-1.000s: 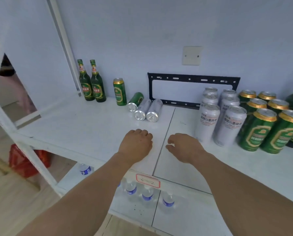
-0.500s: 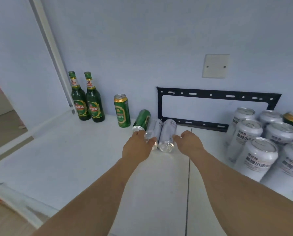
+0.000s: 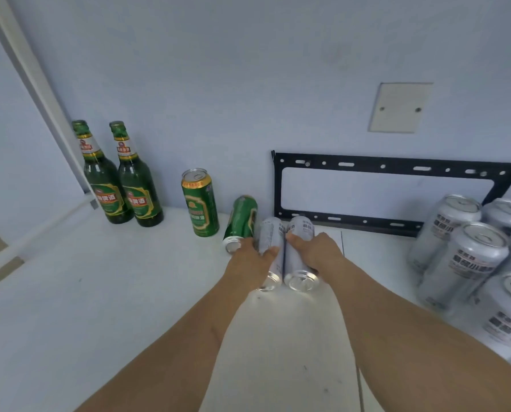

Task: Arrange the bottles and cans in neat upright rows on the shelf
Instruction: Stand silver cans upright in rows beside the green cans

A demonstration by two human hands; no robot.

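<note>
Three cans lie on their sides on the white shelf (image 3: 99, 292): a green can (image 3: 242, 218) and two silver cans. My left hand (image 3: 249, 263) grips the left silver can (image 3: 269, 233), with the thumb over its top. My right hand (image 3: 316, 251) grips the right silver can (image 3: 300, 275), with the thumb lying on its side. A green can (image 3: 200, 202) stands upright to the left of them. Two green bottles (image 3: 123, 179) stand upright at the back left corner.
Several silver cans (image 3: 468, 254) stand upright in a cluster at the right. A black metal bracket (image 3: 391, 194) leans against the back wall behind the lying cans. A white shelf post (image 3: 37, 84) runs up at the left.
Both hands have reached forward from the shelf's front to the two lying silver cans and closed around them. The view has moved closer to the back wall.
</note>
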